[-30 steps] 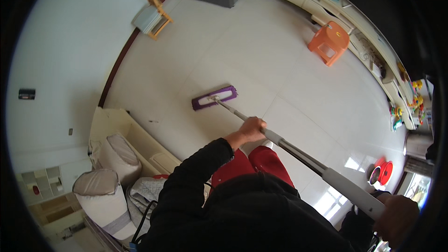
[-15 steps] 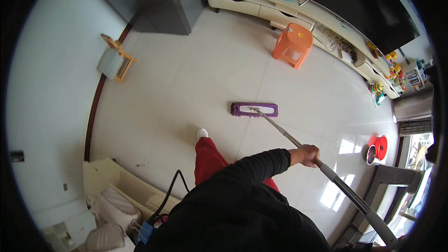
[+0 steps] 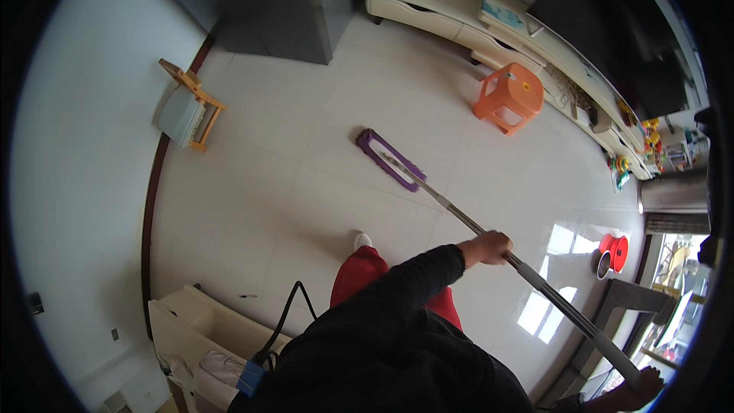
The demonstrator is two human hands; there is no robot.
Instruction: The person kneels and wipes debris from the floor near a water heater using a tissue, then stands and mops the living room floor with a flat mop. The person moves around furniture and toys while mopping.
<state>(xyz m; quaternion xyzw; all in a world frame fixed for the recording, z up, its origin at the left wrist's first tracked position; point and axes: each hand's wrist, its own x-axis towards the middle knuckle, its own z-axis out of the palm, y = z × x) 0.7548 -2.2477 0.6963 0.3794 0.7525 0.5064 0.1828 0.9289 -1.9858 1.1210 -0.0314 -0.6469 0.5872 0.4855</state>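
Observation:
A flat mop with a purple fringed pad [image 3: 409, 167] lies on the pale tiled floor [image 3: 306, 153], ahead of my white shoe [image 3: 362, 241]. Its long grey metal handle [image 3: 562, 302] slants down to the lower right. My left hand [image 3: 489, 248] reaches across in a black sleeve and is wrapped round the middle of the handle. Near the top end, at the lower right rim, my right hand [image 3: 644, 390] is closed round the handle too. The mop head sits diagonally, its far end pointing up and left.
An orange plastic stool [image 3: 511, 98] stands before the cream TV cabinet [image 3: 428, 11]. A small wooden folding chair [image 3: 191, 111] leans by the left wall. The grey fridge [image 3: 267, 11] is at the back. Red basins [image 3: 614, 252] lie on the right; a cream bench [image 3: 202, 313] is lower left.
The mop head has swung from lying crosswise to a diagonal and moved up and left. My right hand now shows at the lower right on the handle. The view has shifted slightly.

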